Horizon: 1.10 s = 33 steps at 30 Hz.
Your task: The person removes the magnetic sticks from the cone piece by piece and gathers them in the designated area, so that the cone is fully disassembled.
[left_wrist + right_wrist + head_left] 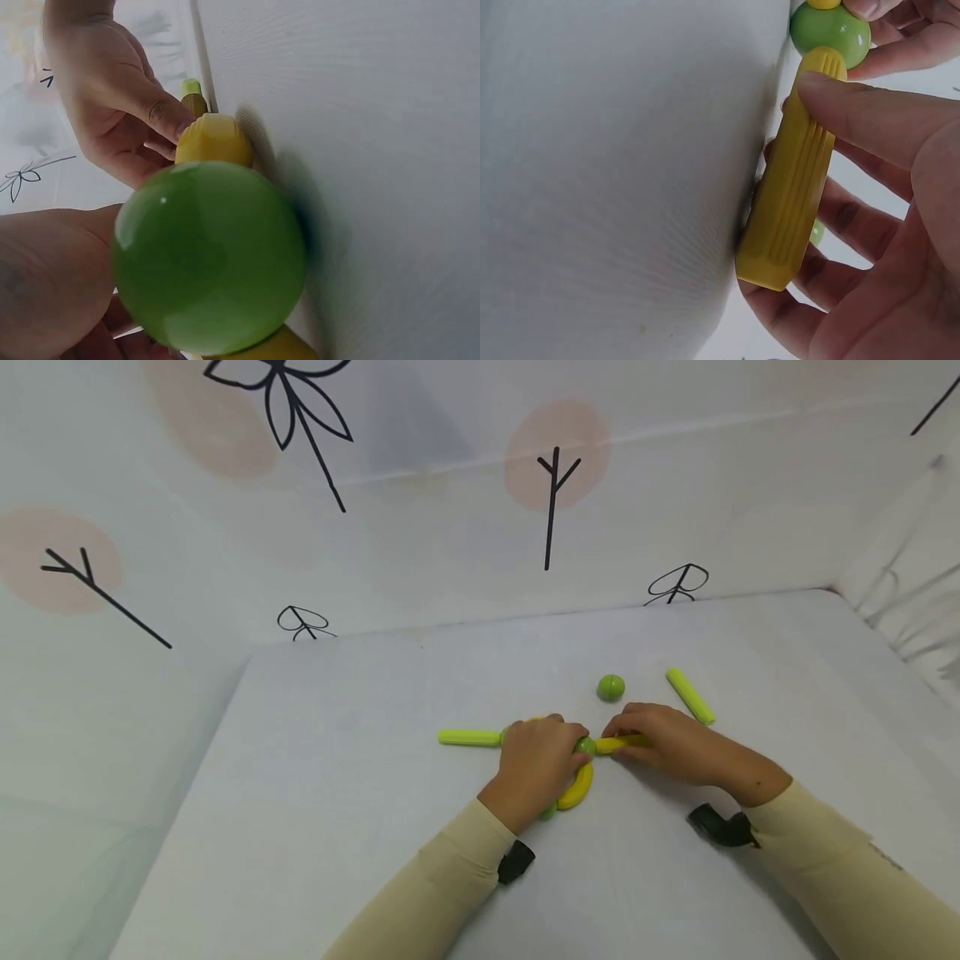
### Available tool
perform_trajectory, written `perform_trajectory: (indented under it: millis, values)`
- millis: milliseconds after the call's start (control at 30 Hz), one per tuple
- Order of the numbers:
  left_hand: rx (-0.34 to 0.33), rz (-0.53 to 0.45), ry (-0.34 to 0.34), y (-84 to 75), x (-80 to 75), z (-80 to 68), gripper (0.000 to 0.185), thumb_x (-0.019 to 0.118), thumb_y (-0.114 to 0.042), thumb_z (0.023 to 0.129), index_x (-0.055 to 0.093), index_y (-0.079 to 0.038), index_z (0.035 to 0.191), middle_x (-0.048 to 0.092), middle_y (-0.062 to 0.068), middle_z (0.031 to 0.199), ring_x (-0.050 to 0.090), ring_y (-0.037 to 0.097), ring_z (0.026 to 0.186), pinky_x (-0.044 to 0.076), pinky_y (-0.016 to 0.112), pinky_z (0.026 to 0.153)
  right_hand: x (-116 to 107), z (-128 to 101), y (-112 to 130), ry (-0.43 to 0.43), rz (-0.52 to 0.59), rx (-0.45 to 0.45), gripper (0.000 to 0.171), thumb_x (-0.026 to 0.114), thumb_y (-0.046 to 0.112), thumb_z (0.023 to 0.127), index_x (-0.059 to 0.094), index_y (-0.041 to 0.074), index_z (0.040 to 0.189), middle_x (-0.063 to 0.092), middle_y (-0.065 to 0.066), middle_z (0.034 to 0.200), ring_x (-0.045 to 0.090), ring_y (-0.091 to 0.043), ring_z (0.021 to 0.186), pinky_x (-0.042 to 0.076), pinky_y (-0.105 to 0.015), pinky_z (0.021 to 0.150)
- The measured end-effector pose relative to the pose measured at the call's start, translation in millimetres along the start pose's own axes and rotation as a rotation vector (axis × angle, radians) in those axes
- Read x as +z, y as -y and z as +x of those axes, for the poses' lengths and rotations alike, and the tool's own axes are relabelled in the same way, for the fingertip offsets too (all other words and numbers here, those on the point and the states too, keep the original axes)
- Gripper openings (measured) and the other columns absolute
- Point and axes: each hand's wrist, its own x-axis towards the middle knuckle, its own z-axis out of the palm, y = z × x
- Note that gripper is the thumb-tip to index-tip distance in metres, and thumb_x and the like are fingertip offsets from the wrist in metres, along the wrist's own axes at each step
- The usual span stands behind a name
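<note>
My left hand pinches a green ball, which has yellow pieces on two sides. My right hand holds a ridged yellow rod between thumb and fingers, and its far end touches that ball. Under and beside my left hand lies a joined shape: a curved yellow piece, a second green ball at its near end, and a lime rod sticking out to the left. My left hand hides much of this shape in the head view.
Beyond my hands sits a loose green ball, with a loose lime rod to its right. The white tabletop meets a printed cloth at the back. Dark wrist-worn pieces hang under the sleeves.
</note>
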Motion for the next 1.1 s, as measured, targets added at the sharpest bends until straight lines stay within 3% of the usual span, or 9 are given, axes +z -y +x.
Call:
perform_trajectory:
  millis: [200, 333, 500, 667, 867, 1100]
  values:
    - [-0.008, -0.032, -0.006, 0.5, -1.2, -1.1, 0.027, 0.075, -0.041, 0.089, 0.076, -0.029, 0.113, 0.074, -0.011, 0.095, 0.066, 0.005, 0.081, 0.043, 0.022, 0.057, -4.7, -2.2, -1.1, -0.007, 0.057, 0.024, 0.018, 0.074, 0.011, 0.089, 0.072, 0.013, 0.107, 0.069, 0.006, 0.101, 0.062, -0.009, 0.092, 0.054, -0.03, 0.082]
    - [-0.015, -0.041, -0.01, 0.9, -1.1, -1.3, 0.029, 0.076, -0.042, 0.088, 0.076, -0.03, 0.114, 0.075, -0.012, 0.098, 0.067, 0.004, 0.084, 0.045, 0.021, 0.059, -10.9, -3.4, -2.1, -0.031, 0.087, 0.094, 0.019, 0.074, 0.012, 0.09, 0.071, 0.011, 0.109, 0.07, 0.004, 0.1, 0.063, -0.011, 0.091, 0.055, -0.031, 0.08]
    - [-0.011, -0.061, -0.012, 0.1, -0.2, 0.0, 0.029, 0.076, -0.042, 0.087, 0.076, -0.03, 0.114, 0.074, -0.012, 0.095, 0.065, 0.003, 0.082, 0.043, 0.019, 0.057, -28.3, -5.6, -8.9, -0.15, 0.029, 0.195, 0.024, 0.072, 0.017, 0.093, 0.068, 0.006, 0.114, 0.069, -0.004, 0.094, 0.062, -0.017, 0.085, 0.053, -0.029, 0.068]
    - [-0.011, -0.092, -0.018, 0.8, 0.2, -0.3, 0.029, 0.076, -0.04, 0.087, 0.077, -0.028, 0.114, 0.075, -0.012, 0.097, 0.064, 0.002, 0.081, 0.042, 0.017, 0.057, -46.7, -7.5, -34.8, -0.237, -0.009, 0.303, 0.034, 0.069, 0.022, 0.095, 0.064, -0.001, 0.12, 0.066, -0.016, 0.095, 0.06, -0.026, 0.083, 0.047, -0.029, 0.058]
    - [-0.025, -0.107, -0.006, 2.6, 1.1, -2.3, 0.03, 0.076, -0.04, 0.088, 0.076, -0.027, 0.115, 0.075, -0.011, 0.099, 0.064, 0.002, 0.082, 0.041, 0.016, 0.056, -57.5, -7.8, -73.4, -0.188, -0.021, 0.429, 0.046, 0.06, 0.031, 0.1, 0.057, -0.007, 0.127, 0.062, -0.028, 0.104, 0.058, -0.032, 0.084, 0.045, -0.032, 0.058]
    - [-0.028, -0.113, 0.005, 2.3, 0.3, -1.8, 0.031, 0.075, -0.041, 0.089, 0.075, -0.027, 0.117, 0.075, -0.01, 0.1, 0.063, 0.002, 0.081, 0.04, 0.015, 0.056, -61.5, -7.5, -92.1, -0.07, -0.034, 0.504, 0.056, 0.053, 0.034, 0.102, 0.052, -0.012, 0.133, 0.058, -0.034, 0.113, 0.056, -0.035, 0.086, 0.047, -0.033, 0.06]
